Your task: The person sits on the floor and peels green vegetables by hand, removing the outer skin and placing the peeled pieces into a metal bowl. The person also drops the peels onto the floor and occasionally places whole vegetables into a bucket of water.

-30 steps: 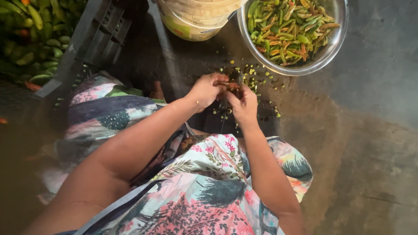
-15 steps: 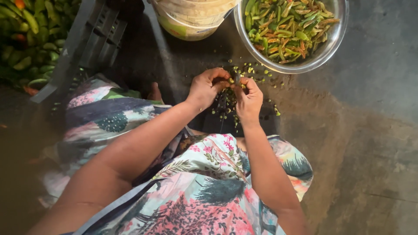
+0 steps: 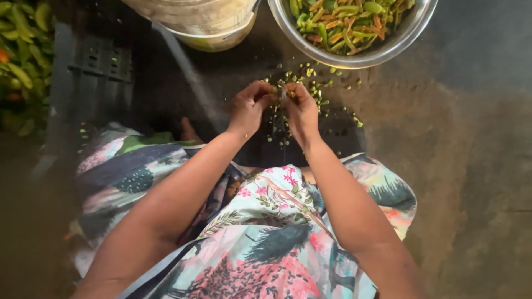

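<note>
In the head view, the person sits low over a dark floor (image 3: 476,182), with both forearms reaching forward over a flowered garment (image 3: 277,243). The left hand (image 3: 250,106) and the right hand (image 3: 302,108) meet just ahead of the knees, their fingertips close together and touching. Both sets of fingers are curled in and pinched on a small pod (image 3: 281,94), which is mostly hidden between them, so its colour and shape cannot be told clearly.

Small green bits (image 3: 310,75) lie scattered on the floor around and just beyond the hands, with a few more beneath them.

Just past the hands, toward the far edge of the floor, stands a metal bowl (image 3: 354,60) filled with green, orange and red pods (image 3: 343,22). Beside it to the left is a pale bucket (image 3: 205,27), only partly in view.

At the far left stands a dark plastic crate (image 3: 88,72), and next to it, at the left edge, is a blurred heap of green pods (image 3: 22,55). One bare foot (image 3: 189,132) shows near the left wrist.
</note>
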